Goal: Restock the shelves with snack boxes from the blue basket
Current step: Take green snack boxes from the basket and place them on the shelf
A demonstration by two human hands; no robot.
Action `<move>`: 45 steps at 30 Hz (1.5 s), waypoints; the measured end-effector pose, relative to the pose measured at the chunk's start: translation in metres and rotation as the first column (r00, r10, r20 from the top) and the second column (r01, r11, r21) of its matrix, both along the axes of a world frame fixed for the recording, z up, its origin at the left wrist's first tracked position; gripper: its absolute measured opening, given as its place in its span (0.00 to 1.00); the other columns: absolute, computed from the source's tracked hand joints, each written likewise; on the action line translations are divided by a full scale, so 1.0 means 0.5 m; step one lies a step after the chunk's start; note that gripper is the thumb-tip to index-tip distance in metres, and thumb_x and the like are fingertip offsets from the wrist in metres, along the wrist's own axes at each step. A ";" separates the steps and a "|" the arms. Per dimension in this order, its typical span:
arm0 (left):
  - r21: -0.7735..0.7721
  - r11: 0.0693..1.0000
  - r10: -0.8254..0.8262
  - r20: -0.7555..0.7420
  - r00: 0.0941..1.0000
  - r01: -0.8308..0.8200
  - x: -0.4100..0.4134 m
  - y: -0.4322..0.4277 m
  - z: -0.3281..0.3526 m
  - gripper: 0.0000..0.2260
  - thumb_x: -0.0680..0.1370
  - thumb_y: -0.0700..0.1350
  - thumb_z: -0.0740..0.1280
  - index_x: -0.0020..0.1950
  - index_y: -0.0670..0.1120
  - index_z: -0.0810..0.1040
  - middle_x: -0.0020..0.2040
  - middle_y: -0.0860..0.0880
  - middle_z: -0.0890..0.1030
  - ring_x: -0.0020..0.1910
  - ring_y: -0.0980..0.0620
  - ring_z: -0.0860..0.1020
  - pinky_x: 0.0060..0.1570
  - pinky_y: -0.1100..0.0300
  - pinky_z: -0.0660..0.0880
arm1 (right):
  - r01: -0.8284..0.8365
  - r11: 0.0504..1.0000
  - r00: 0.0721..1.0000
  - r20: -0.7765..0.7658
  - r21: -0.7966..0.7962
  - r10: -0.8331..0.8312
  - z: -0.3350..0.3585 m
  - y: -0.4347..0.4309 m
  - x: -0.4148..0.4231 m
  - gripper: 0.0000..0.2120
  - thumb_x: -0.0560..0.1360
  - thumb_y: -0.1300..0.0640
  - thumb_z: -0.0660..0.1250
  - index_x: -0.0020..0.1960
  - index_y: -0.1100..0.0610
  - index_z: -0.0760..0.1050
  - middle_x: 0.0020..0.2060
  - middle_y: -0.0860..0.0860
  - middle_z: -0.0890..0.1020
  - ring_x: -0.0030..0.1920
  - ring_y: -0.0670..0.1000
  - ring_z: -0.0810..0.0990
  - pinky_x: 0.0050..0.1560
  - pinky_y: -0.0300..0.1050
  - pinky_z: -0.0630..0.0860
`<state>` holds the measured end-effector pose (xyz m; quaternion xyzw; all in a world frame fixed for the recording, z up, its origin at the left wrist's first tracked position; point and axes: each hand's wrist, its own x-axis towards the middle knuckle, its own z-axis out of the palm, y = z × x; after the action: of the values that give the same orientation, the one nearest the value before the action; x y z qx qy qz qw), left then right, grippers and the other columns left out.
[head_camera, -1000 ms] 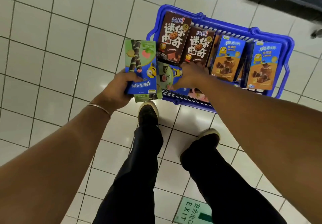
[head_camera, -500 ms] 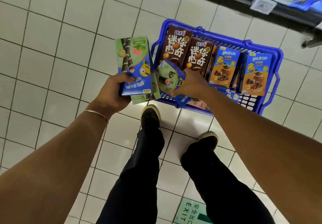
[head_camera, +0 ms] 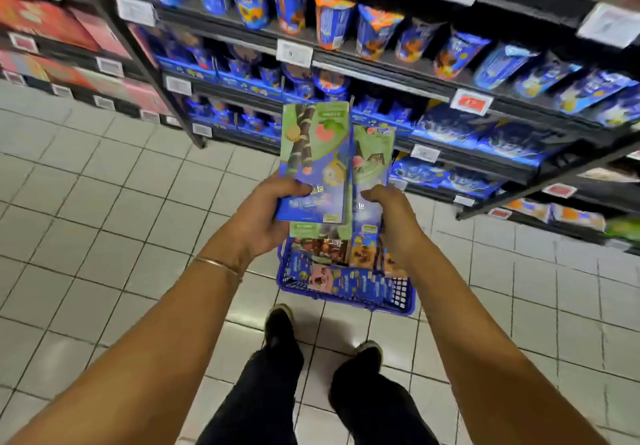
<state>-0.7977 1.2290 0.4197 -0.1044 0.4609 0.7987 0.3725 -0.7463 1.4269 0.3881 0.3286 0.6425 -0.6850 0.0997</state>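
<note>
Above the blue plastic basket (head_camera: 301, 287), the left hand (head_camera: 263, 216) curls its fingers round a green-and-blue cardboard snack box (head_camera: 313, 164) while the right hand (head_camera: 394, 222) fingers grip a matching second box (head_camera: 373, 157) alongside.

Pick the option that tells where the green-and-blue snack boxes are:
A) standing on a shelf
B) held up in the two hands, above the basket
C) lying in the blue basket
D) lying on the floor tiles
B: the left hand grips a green-and-blue box and the right hand grips a second box, both raised over the blue basket.
</note>
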 end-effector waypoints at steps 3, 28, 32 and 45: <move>0.018 1.000 -0.016 -0.055 0.998 0.017 -0.009 0.012 0.148 0.16 0.67 0.35 0.68 0.54 0.39 0.79 0.50 0.41 0.81 0.46 0.42 0.80 0.50 0.50 0.77 | -0.012 1.000 0.992 -0.122 0.018 0.014 0.161 0.004 -0.003 0.06 0.79 0.60 0.65 0.46 0.51 0.71 0.41 0.48 0.77 0.38 0.48 0.78 0.39 0.42 0.72; 0.255 0.965 0.139 -0.283 0.949 -0.065 -0.041 0.028 0.573 0.18 0.68 0.40 0.74 0.57 0.41 0.86 0.53 0.39 0.87 0.46 0.41 0.86 0.45 0.46 0.85 | -0.184 0.978 0.802 -0.559 0.100 0.209 0.640 -0.069 -0.031 0.38 0.65 0.29 0.74 0.71 0.41 0.71 0.64 0.42 0.81 0.66 0.47 0.80 0.69 0.56 0.73; 0.233 0.971 0.119 -0.254 0.960 -0.059 -0.045 0.022 0.580 0.23 0.67 0.42 0.74 0.61 0.38 0.85 0.59 0.35 0.84 0.50 0.37 0.85 0.51 0.41 0.84 | -0.314 0.941 0.799 -0.498 0.129 0.336 0.667 -0.056 -0.046 0.38 0.64 0.35 0.78 0.70 0.39 0.69 0.61 0.40 0.83 0.61 0.43 0.82 0.54 0.41 0.81; 0.238 0.969 0.145 -0.321 0.936 -0.069 -0.159 -0.025 0.650 0.38 0.76 0.52 0.71 0.82 0.44 0.61 0.73 0.37 0.76 0.72 0.34 0.74 0.71 0.34 0.71 | -0.405 0.890 0.759 -0.466 0.209 0.454 0.740 -0.078 -0.158 0.32 0.66 0.53 0.78 0.68 0.50 0.71 0.58 0.50 0.85 0.57 0.52 0.85 0.49 0.47 0.81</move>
<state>-0.8772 1.2166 0.7445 0.0506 0.4189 0.8705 0.2533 -0.8251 1.3878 0.7582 -0.0131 0.7359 -0.6736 0.0675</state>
